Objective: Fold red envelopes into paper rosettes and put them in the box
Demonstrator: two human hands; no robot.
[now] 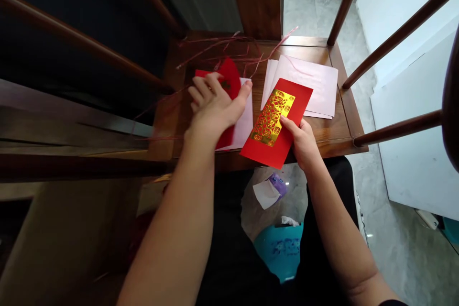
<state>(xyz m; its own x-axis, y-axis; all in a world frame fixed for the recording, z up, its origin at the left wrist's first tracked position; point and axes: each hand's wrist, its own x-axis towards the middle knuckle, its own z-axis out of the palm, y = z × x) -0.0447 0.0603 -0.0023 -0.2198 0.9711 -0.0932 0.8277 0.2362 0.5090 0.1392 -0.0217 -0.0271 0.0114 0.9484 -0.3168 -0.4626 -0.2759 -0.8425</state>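
My right hand (304, 141) grips a red envelope (297, 98) with a gold patterned panel, its thumb on the front, tilted above the front edge of the wooden seat (344, 129). Over the left part of the seat is my left hand (215, 107), palm down with the fingers spread. Beneath it lie other red envelopes (231, 74) and a pale pink sheet (244, 124); one envelope's upper part is raised and blurred. Whether the left fingers touch it I cannot tell. A stack of pale pink papers (311, 81) rests on the right side.
Thin pink strings (247, 52) lie tangled along the back of the seat. Dark wooden bars (398, 126) rise on both sides. On the floor below are a purple packet with white paper (267, 193) and a teal bin (279, 248).
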